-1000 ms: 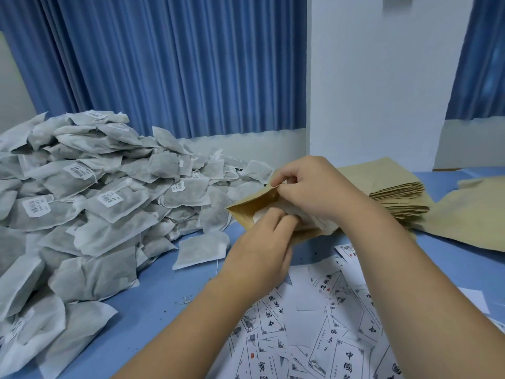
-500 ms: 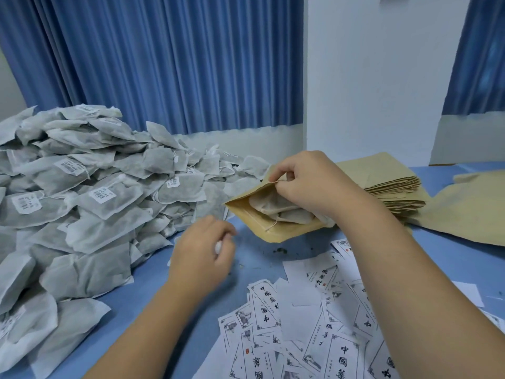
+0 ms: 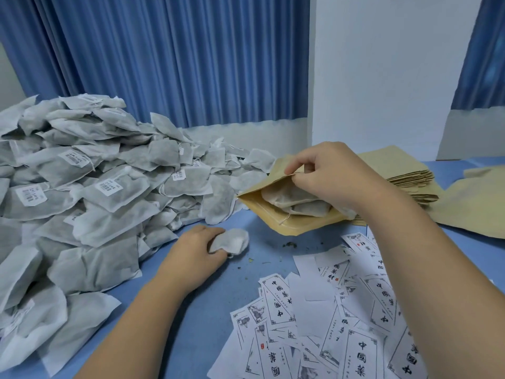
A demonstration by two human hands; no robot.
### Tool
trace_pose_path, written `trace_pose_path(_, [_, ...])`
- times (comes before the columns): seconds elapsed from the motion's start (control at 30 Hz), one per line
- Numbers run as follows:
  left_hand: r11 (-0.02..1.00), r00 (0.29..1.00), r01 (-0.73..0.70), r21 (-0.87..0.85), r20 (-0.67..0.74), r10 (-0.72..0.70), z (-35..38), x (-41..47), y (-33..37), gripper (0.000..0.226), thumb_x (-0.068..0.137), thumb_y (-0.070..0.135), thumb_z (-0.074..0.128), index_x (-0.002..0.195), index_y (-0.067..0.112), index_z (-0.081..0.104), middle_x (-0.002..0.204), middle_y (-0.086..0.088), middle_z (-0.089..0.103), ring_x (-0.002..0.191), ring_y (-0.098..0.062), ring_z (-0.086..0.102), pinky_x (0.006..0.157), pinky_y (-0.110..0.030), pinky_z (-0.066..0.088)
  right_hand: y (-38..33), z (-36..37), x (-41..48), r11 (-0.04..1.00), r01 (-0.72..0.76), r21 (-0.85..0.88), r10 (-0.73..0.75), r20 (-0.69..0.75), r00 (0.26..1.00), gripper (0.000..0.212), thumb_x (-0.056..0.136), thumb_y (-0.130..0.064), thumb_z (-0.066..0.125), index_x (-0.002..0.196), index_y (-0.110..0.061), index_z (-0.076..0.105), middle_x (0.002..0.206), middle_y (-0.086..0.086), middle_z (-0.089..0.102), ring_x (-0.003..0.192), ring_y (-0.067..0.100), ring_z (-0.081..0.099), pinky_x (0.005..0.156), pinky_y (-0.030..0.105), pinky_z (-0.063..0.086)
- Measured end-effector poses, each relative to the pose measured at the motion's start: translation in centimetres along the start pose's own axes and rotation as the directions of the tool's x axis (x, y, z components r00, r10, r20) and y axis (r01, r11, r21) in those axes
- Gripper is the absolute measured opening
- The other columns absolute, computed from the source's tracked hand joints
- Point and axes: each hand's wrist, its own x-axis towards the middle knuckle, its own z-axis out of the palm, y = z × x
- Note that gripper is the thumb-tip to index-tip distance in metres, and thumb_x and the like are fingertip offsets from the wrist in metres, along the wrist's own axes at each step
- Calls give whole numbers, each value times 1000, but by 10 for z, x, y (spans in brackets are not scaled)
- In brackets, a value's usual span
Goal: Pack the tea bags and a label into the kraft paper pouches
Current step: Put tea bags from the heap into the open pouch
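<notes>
Left hand [image 3: 195, 248] grips 1 tea bag [image 3: 232, 240] on the worktop [image 3: 207, 318]; pouch [image 3: 276, 212] mouth, pinched open by right hand [image 3: 325, 173], lies up-right, facing it.

— Where do we lose the heap of tea bags [image 3: 82, 214]?
— At the left edge, and its barcode stickers [image 3: 30, 195] are too small for us to read.
— And the kraft pouch [image 3: 295, 224]?
— Our right hand [image 3: 336, 176] hides its far end; our left hand [image 3: 196, 250] covers half a tea bag [image 3: 233, 240].
</notes>
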Motion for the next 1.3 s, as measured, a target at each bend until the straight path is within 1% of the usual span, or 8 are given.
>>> trace_pose_path(0.1, [978,962,-200,-65,-202,184,-21,-9,27,43,78,43,47,110,24,69,98,10,65,92,-15,60,75,-34,49,0,-2,0,1000,-11,4,11,-12,1000,23,80,-13,58,85,-30,72,59,-10,53,56,5,48,53,23,35])
trace_pose_path(0.3, [870,709,-463,172,-517,480,-23,-15,72,39,76,26,60,111,14,73,98,-8,57,86,-27,56,74,-39,46,-1,-3,0,1000,-17,-6,17,-15,1000,22,81,-14,57,86,-29,72,61,-9,54,59,6,50,54,25,36])
trace_pose_path(0.47, [764,625,-515,389,-440,645,-16,-10,94,34,84,20,54,110,12,74,66,-7,52,55,-25,47,48,-30,33,-4,1,-1,1000,-3,-11,3,5,1000,24,81,-12,56,85,-30,71,59,-11,52,59,5,50,55,24,36])
trace_pose_path(0.67, [747,647,-463,477,-395,653,2,8,103,26,81,23,57,96,16,78,57,1,51,45,-19,48,38,-22,27,-9,2,1,998,55,-23,-56,-13,998,25,82,-12,53,85,-30,69,59,-11,52,61,6,50,56,25,37])
trace_pose_path(0.83, [830,805,-383,406,-294,515,10,22,125,17,55,8,81,63,9,66,57,-5,51,47,-24,49,39,-20,22,-14,8,0,997,71,-35,-71,2,997,26,80,-9,51,87,-25,70,66,-10,54,66,11,53,63,28,47])
trace_pose_path(0.97, [894,929,-324,308,-76,363,15,39,140,16,88,19,61,101,10,64,89,-11,60,75,-29,56,53,-31,31,-16,8,1,994,102,-27,-102,7,995,26,83,-8,50,90,-23,70,67,-11,53,69,11,53,61,27,43])
trace_pose_path(1.1, [916,925,-367,160,165,342,13,43,140,22,95,16,46,114,12,58,103,-13,63,89,-32,60,69,-35,49,-13,4,1,995,99,-3,-99,-13,995,25,83,-9,52,87,-25,70,63,-10,52,64,9,51,60,26,44])
trace_pose_path(1.3, [924,924,-378,58,-42,380,-25,43,128,29,88,36,55,64,20,58,59,6,55,64,-17,53,59,-33,46,-6,-5,2,999,51,9,-51,-32,998,24,82,-14,57,83,-31,73,54,-10,54,54,6,50,55,25,44])
